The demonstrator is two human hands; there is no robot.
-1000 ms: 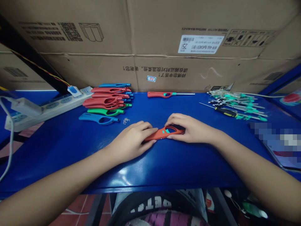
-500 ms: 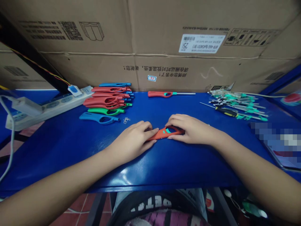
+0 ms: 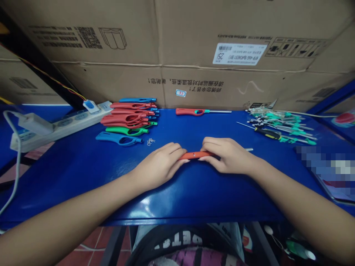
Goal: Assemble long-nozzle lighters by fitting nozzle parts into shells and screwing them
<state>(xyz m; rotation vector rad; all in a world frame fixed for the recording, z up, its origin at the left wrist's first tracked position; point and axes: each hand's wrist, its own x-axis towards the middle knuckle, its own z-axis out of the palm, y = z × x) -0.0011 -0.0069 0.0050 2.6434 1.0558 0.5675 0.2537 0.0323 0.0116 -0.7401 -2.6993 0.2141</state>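
Note:
A red gas lighter is held between my two hands above the blue table, its narrow edge turned up towards me. My left hand is closed round its handle end. My right hand grips the other end, and the tip of its metal tube shows beyond the knuckles. Left of my left hand lies a small heap of screws. A blue handle shell lies beside them, in front of a pile of red shells and a green shell.
Another red lighter lies at the back by the cardboard box. To the right are lighter tubes with green triggers and a screwdriver. A power strip runs along the left; a pixelated device lies at right.
Both hands have rolled the red gas lighter, so its narrow edge now faces up and the green trigger is out of sight. The view has shifted slightly.

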